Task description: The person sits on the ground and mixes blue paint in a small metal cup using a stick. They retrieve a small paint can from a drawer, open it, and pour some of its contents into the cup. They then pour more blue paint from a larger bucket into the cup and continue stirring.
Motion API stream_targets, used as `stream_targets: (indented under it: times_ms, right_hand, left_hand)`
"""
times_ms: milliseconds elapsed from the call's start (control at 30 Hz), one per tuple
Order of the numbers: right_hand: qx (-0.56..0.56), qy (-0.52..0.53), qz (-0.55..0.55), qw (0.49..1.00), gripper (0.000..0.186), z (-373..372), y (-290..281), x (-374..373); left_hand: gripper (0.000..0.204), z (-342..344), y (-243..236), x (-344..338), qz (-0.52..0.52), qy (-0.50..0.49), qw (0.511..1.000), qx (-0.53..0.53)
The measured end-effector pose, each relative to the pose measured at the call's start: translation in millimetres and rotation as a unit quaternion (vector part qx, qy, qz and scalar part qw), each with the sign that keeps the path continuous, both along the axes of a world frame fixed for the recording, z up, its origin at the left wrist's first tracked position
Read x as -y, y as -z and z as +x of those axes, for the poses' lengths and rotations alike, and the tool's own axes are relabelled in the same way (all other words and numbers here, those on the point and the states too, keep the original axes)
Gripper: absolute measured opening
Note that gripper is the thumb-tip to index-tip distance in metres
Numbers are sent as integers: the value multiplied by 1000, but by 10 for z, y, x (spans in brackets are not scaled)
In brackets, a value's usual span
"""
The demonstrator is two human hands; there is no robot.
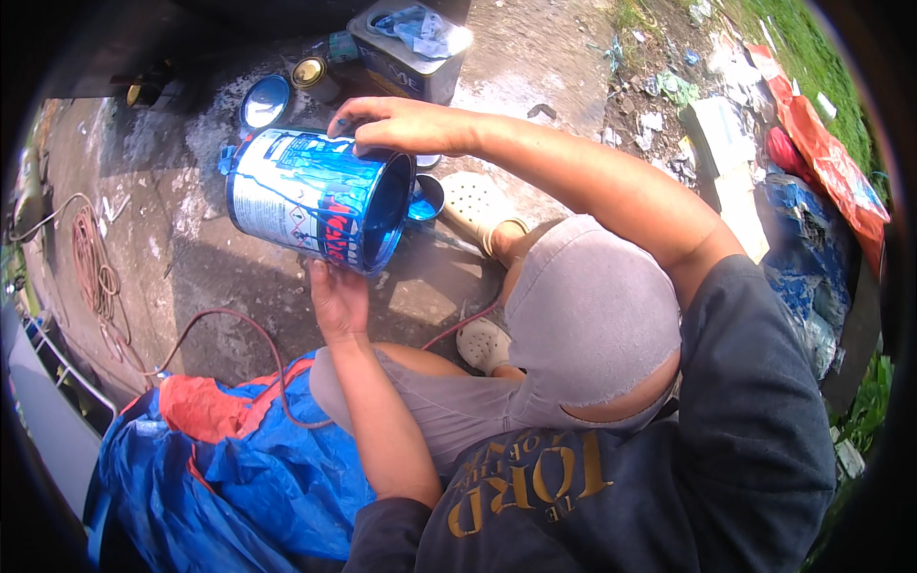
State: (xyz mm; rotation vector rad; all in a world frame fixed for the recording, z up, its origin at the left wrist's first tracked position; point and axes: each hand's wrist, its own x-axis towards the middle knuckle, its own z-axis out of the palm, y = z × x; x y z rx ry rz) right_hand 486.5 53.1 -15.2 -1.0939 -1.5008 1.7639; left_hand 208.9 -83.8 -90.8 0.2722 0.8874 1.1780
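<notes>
A large paint can (287, 196), white-labelled and streaked with blue paint, is tipped over on its side in front of me. Its mouth faces right and its inner wall is coated blue. From below, my left hand (339, 298) grips the can near the mouth, with its fingertips partly hidden behind it. My right hand (396, 124) is closed over the upper side, fingers bent onto the label. Beyond the mouth, partly covered by the can, a small round container (429, 196) with blue paint in it is on the ground.
A blue lid (266, 101), a small yellow-topped tin (309, 73) and a square tin (409, 57) with a rag on top stand farther off. A reddish hose (229, 313) runs past my legs from a coil. Beside me lies a blue tarp (229, 477); rubbish (735, 143) lies at right.
</notes>
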Motion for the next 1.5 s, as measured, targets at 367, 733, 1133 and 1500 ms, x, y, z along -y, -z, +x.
stream_targets:
  times_ms: [367, 733, 1133, 1500]
  right_hand:
    - [22, -2, 14, 1000, 46, 42, -66, 45]
    - [12, 13, 5, 1000, 45, 65, -67, 80]
    - [25, 10, 8, 1000, 45, 100, -102, 115]
    - [25, 30, 1, 999, 45, 112, -26, 120]
  left_hand:
    - [58, -30, -8, 24, 2, -8, 1000, 16]
    - [58, -7, -29, 25, -4, 0, 1000, 3]
    - [58, -37, -5, 23, 7, 21, 1000, 22]
    - [57, -16, -23, -42, -7, 14, 1000, 14]
